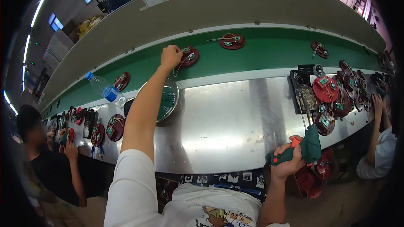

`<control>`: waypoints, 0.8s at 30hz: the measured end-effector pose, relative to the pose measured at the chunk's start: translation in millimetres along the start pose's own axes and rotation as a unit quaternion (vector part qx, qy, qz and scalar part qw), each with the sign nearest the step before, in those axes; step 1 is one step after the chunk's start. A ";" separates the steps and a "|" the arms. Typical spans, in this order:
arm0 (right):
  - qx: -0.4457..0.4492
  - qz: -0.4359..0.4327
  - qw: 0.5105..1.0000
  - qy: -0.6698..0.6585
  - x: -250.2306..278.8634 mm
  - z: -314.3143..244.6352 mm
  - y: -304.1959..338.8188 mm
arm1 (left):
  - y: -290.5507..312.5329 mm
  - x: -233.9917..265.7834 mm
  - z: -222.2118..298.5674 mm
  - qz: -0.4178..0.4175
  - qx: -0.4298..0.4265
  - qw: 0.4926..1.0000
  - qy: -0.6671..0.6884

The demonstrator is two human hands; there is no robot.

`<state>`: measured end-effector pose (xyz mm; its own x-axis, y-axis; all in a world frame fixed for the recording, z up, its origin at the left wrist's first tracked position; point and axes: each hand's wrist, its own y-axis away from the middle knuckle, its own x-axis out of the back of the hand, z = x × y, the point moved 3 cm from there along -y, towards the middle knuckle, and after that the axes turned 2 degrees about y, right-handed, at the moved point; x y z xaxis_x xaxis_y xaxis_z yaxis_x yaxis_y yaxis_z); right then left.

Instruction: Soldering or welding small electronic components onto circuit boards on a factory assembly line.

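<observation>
My left hand (171, 57) reaches far over the bench to the green belt. Its fingers are closed at the left edge of a dark red round housing (190, 57), which carries a small green circuit board and loose wires. In my right hand (290, 162) is a green electric screwdriver (311, 143) with red accents, gripped by the handle. Its long bit points away from me, over a black tray (304, 92) of small metal parts. A bright red housing (325, 89) and another dark red one (324, 120) lie beside the tray.
On the belt (269, 52) sit more housings, one ahead (232, 41). Behind my left forearm a metal bowl (171, 101) stands near a tilted plastic bottle (103, 87). Housings crowd the metal bench (219, 122) at right. Co-workers work at left (54, 155) and right (378, 143).
</observation>
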<state>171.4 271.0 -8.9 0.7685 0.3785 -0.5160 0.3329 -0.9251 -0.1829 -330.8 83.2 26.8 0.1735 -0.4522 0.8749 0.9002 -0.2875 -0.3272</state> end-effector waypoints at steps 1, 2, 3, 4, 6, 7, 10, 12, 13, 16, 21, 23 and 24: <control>-0.007 -0.021 1.000 0.001 2.0 1.2 0.2 | 6.9 3.5 7.8 -0.006 -0.018 0.996 0.082; -0.008 -0.019 1.000 0.004 -1.8 0.8 0.6 | 14.0 10.3 17.0 -0.010 -0.035 0.986 0.164; -0.004 0.002 1.000 0.004 -8.6 1.1 0.8 | 26.5 22.2 29.0 -0.015 -0.035 0.985 0.167; -0.001 0.023 1.000 0.006 -12.7 0.7 0.8 | 47.8 38.5 46.2 -0.071 -0.073 0.975 0.197; 0.001 0.012 1.000 0.009 -14.9 4.5 -0.5 | 90.5 58.5 69.3 -0.148 -0.158 0.944 0.249; 0.000 0.001 1.000 0.007 -13.4 5.2 -0.2 | 114.8 62.8 78.4 -0.172 -0.204 0.925 0.272; -0.011 0.003 1.000 0.006 -6.1 1.3 1.9 | 194.7 67.7 110.7 -0.250 -0.326 0.865 0.288; 0.001 -0.035 0.999 -0.013 -4.4 -0.3 -0.7 | 235.2 59.6 111.2 -0.246 -0.379 0.849 0.274; 0.014 -0.032 0.999 0.009 -7.0 -2.3 0.1 | 250.5 58.4 107.1 -0.224 -0.398 0.846 0.275; 0.007 -0.048 0.999 0.016 -2.3 0.2 -1.3 | 263.7 71.3 98.1 -0.136 -0.433 0.858 0.240; -0.007 -0.061 0.998 0.034 2.5 3.1 -2.1 | 216.6 99.9 31.9 -0.087 -0.255 0.938 0.220; -0.010 -0.054 0.998 0.036 0.3 2.7 -1.4 | 195.5 114.9 5.4 -0.079 -0.230 0.969 0.046; -0.008 -0.057 0.998 0.039 -0.7 1.5 -1.1 | 191.7 116.8 -2.9 -0.078 -0.230 0.969 0.046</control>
<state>169.7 271.6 -9.6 0.7648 0.4833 -0.4260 0.4285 -0.8754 -0.2238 -139.1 -27.2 65.3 -0.0048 -0.4400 0.8980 0.6352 -0.6949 -0.3371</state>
